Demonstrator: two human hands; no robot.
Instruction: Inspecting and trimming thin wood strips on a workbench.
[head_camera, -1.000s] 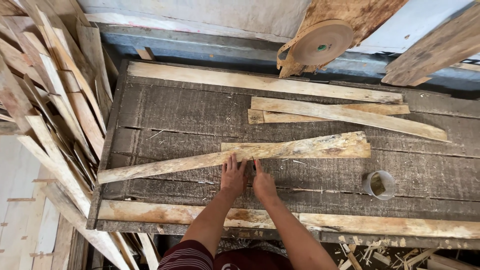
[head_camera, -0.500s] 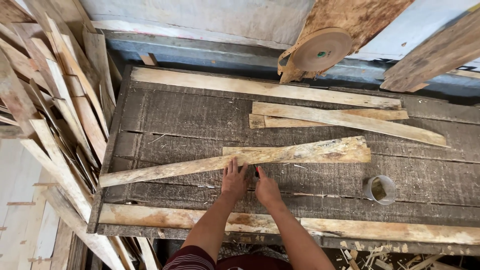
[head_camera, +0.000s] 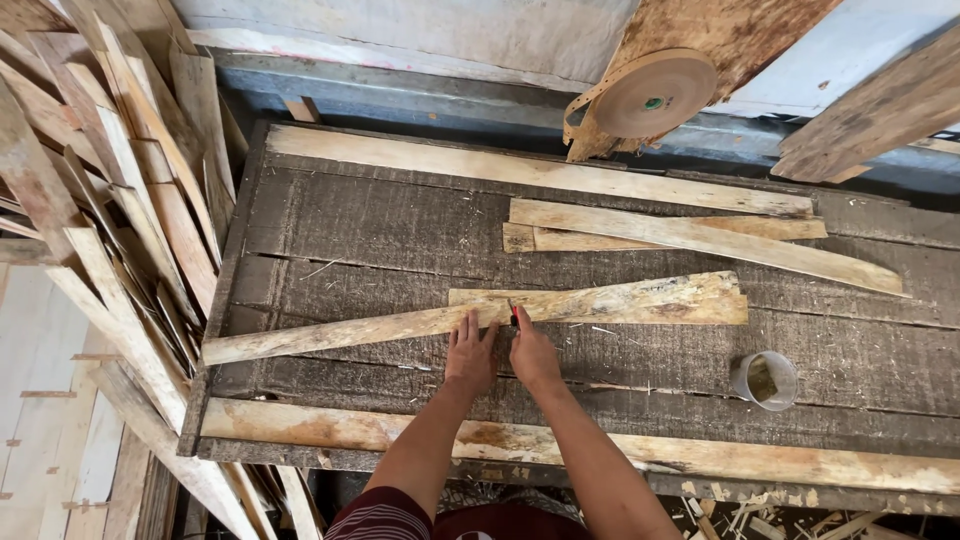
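Pressing down on a long, tapering wood strip, a person works at a dark, weathered surface seen from a head-worn camera. Nearest the viewer, a pale plank runs along the front edge of the surface, and both forearms cross over it. The left hand lies flat with its fingers spread, the fingertips touching the lower edge of the strip. The right hand, just beside it, is closed around a small red-tipped marker, pinching it so its tip meets the strip near the middle. The strip lies at a slight slant across the middle of the surface, its narrow end toward the left edge and its wide end to the right.

To the right of the hands, well apart from them, a small clear cup stands upright. Beyond the strip, two more wood pieces lie overlapping on the right half of the surface, and a long pale board runs along the far edge. A roll of brown tape leans at the back against a mottled panel. Stacked wood offcuts lean in a heap at the left side.
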